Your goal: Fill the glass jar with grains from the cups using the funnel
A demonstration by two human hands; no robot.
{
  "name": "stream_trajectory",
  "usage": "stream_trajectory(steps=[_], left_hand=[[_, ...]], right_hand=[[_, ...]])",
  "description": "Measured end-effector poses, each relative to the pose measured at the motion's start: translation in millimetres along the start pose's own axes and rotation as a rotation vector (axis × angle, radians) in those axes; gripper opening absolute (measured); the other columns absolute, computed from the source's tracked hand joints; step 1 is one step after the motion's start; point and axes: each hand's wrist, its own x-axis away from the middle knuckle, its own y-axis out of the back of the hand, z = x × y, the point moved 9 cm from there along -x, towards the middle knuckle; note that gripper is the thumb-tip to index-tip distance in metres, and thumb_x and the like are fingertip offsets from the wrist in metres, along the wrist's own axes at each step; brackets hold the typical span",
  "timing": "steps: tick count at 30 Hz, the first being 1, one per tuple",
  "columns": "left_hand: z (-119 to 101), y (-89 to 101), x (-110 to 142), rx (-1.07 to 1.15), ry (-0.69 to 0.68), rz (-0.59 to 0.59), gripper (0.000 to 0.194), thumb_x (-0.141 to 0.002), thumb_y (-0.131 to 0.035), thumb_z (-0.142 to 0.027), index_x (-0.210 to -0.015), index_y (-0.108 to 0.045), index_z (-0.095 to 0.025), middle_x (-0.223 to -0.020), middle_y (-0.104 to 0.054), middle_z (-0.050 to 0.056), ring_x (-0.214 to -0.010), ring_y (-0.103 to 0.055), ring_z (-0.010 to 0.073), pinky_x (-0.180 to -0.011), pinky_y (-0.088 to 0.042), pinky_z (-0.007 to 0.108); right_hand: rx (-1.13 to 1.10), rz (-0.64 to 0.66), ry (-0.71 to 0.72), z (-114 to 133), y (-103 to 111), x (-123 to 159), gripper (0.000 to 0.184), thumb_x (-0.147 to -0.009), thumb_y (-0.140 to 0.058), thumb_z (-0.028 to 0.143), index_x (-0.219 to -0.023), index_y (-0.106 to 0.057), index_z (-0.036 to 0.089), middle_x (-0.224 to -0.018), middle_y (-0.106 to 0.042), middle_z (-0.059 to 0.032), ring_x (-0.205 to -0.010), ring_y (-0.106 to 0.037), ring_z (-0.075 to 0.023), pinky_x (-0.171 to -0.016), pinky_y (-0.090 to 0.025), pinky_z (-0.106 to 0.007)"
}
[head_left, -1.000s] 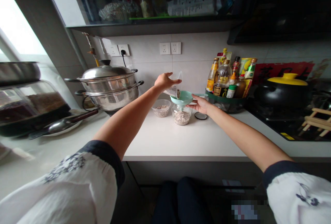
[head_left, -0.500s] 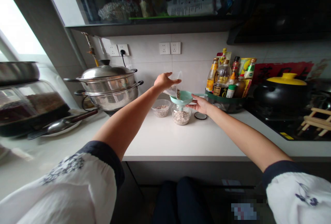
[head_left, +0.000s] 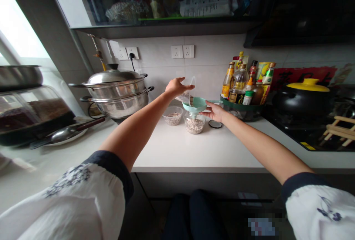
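Observation:
My left hand (head_left: pixel 179 87) is closed on a clear plastic cup (head_left: pixel 186 96), tilted so that its mouth hangs over a mint-green funnel (head_left: pixel 197 107). Speckled grain or flakes lie at the cup's lip; I cannot tell their exact kind. My right hand (head_left: pixel 214 112) grips the funnel's right rim between thumb and fingers. Below, the funnel's spout goes into a clear jar (head_left: pixel 195 124), which holds a good amount of the same speckled grain. To the left of the jar stands a clear plastic bowl (head_left: pixel 173 116) with more grain in it.
A round dark-rimmed lid (head_left: pixel 215 124) lies right of the jar. Behind it a tray (head_left: pixel 244 107) holds several sauce bottles. A steel steamer pot (head_left: pixel 118 99) stands left, near a ladle (head_left: pixel 63 133). On the stove at right sits a black pot with a yellow lid (head_left: pixel 307 85).
Almost nothing differs. Both hands, the tilted cup and the funnel keep the same places.

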Motion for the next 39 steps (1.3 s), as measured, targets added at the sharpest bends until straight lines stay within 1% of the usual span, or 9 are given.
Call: stream_trajectory(steps=[9,19,33,39], left_hand=[[-0.8,0.3,0.1,0.001,-0.002,-0.007,0.084,-0.063,-0.068,-0.064,-0.134,-0.051,-0.022,-0.13,-0.058,0.009,-0.119,-0.054,0.026,-0.092,-0.044,0.028],[-1.3,0.2,0.9,0.003,-0.003,0.002,0.085,-0.063,-0.069,-0.063,-0.134,-0.05,-0.022,-0.131,-0.057,0.009,-0.121,-0.053,0.0254,-0.095,-0.042,0.027],[-5.5,-1.4,1.3,-0.006,-0.023,0.005,0.086,-0.063,-0.069,-0.063,-0.135,-0.05,-0.02,-0.131,-0.057,0.01,-0.119,-0.054,0.0259,-0.093,-0.044,0.028],[-6.0,-1.0,1.0,-0.013,-0.026,0.0,0.086,-0.062,-0.07,-0.063,-0.134,-0.05,-0.02,-0.131,-0.057,0.01,-0.12,-0.054,0.026,-0.093,-0.043,0.029]], right_hand=[[-0.002,0.007,0.002,-0.4,0.3,-1.0,0.009,-0.087,-0.057,0.021,-0.094,-0.058,0.015,-0.081,-0.068,-0.0068,-0.07,-0.067,-0.0161,-0.061,-0.061,-0.028],[0.008,0.0,-0.015,-1.8,1.1,-1.6,0.013,-0.087,-0.058,0.024,-0.097,-0.058,0.016,-0.08,-0.068,-0.0072,-0.07,-0.068,-0.0176,-0.06,-0.061,-0.029],[0.006,0.005,-0.001,-0.5,-1.4,0.3,0.009,-0.088,-0.055,0.022,-0.092,-0.058,0.014,-0.079,-0.068,-0.0071,-0.069,-0.069,-0.0167,-0.062,-0.061,-0.028],[0.007,0.0,-0.006,-1.3,-1.2,0.2,0.011,-0.087,-0.057,0.023,-0.093,-0.058,0.014,-0.079,-0.068,-0.0073,-0.068,-0.068,-0.0168,-0.061,-0.061,-0.028]])
